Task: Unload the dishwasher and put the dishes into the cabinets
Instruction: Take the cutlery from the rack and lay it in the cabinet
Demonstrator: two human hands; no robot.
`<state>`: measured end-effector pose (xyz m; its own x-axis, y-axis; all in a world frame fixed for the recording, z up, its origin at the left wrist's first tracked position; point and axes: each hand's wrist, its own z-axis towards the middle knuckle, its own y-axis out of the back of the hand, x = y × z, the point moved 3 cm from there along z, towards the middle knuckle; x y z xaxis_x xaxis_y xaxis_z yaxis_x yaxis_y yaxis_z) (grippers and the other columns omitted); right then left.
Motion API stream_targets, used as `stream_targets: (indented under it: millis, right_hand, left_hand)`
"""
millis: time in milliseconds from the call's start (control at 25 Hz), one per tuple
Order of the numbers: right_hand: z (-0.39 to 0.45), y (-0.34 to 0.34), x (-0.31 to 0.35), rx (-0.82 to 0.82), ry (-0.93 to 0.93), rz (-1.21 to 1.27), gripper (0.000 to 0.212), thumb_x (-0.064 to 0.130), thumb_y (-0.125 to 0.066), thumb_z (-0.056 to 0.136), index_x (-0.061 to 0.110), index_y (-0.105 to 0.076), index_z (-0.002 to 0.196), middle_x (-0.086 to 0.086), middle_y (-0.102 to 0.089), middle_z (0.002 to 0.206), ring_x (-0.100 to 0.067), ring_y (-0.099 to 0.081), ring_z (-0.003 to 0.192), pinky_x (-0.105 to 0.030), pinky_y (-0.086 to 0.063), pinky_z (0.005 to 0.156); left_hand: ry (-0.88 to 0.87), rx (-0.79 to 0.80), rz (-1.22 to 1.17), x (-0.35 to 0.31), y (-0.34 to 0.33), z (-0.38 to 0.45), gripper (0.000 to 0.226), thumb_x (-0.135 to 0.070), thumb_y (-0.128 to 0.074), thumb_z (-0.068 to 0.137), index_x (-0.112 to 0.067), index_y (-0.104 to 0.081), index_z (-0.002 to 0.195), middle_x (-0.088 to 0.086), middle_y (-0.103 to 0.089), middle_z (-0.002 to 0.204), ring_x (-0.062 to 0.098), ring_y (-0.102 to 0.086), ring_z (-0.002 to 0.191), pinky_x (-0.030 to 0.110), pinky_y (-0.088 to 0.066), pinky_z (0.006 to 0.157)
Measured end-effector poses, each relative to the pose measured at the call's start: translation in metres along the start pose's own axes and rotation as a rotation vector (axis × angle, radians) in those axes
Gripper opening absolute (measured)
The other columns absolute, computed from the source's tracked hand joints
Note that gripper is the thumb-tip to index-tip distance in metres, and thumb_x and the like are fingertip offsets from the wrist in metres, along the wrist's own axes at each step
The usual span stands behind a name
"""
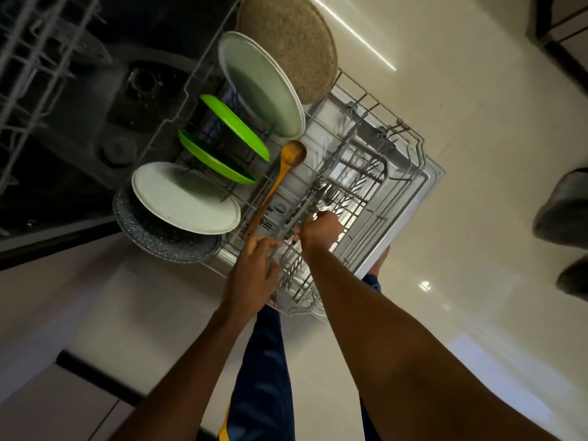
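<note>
The lower dishwasher rack [397, 148] is pulled out over the open door. Standing in it are a speckled tan plate [289, 43], two white plates [264, 87] [187, 198], two green plates [235, 132] [213, 162] and a dark speckled plate [165, 240]. A wooden spoon [280, 179] lies across the wires. My right hand [321, 230] grips a bunch of metal cutlery [318, 195] in the rack. My left hand [254, 268] hovers beside it at the rack's near edge, fingers loosely spread, holding nothing.
The dark dishwasher tub [95, 106] opens at the left, with the upper rack [28, 49] at the top left. Glossy cream floor tiles [477, 218] surround the door. Two dark shoes [563, 211] sit at the right edge. My legs stand below the rack.
</note>
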<state>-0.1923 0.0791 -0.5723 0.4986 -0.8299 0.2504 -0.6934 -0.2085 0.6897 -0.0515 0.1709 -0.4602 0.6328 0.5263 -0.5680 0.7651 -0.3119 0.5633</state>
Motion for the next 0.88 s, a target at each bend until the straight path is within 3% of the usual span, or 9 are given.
stream_targets:
  millis: [280, 400, 680, 880]
  right_hand:
    - [0.003, -0.037, 0.001, -0.049, -0.152, 0.163, 0.023, 0.033, -0.074, 0.096, 0.016, -0.067, 0.083, -0.006, -0.071, 0.080, -0.025, -0.075, 0.068, -0.042, -0.066, 0.059]
    - [-0.004, -0.035, 0.002, -0.090, -0.150, 0.193, 0.029, 0.042, -0.075, 0.094, 0.014, -0.070, 0.091, -0.003, -0.070, 0.081, -0.022, -0.074, 0.068, -0.041, -0.066, 0.057]
    - [-0.011, -0.027, 0.005, -0.090, -0.090, 0.155, 0.023, 0.036, -0.076, 0.094, 0.022, -0.061, 0.103, 0.005, -0.066, 0.090, -0.012, -0.067, 0.077, -0.035, -0.063, 0.065]
    - [-0.008, -0.022, 0.010, -0.030, -0.053, 0.031, 0.019, 0.033, -0.075, 0.096, 0.017, -0.067, 0.100, 0.003, -0.067, 0.089, -0.010, -0.063, 0.072, -0.027, -0.050, 0.054]
  left_hand:
    - [0.033, 0.024, 0.040, 0.046, 0.007, -0.029, 0.028, -0.014, -0.061, 0.101, -0.027, -0.062, 0.126, -0.007, -0.047, 0.139, 0.006, -0.057, 0.110, 0.018, -0.048, 0.083]
    - [0.055, 0.029, 0.011, 0.054, 0.002, -0.037, 0.029, -0.014, -0.060, 0.102, -0.026, -0.062, 0.128, -0.006, -0.048, 0.141, 0.007, -0.058, 0.113, 0.015, -0.046, 0.085]
    - [0.084, 0.027, -0.029, 0.045, -0.003, -0.028, 0.032, -0.014, -0.062, 0.100, -0.025, -0.062, 0.130, -0.008, -0.046, 0.143, 0.000, -0.054, 0.102, 0.005, -0.040, 0.079]
    - [0.062, 0.021, -0.066, 0.039, -0.003, -0.020, 0.029, -0.019, -0.063, 0.101, -0.027, -0.062, 0.128, -0.011, -0.046, 0.139, -0.001, -0.054, 0.109, 0.003, -0.041, 0.073]
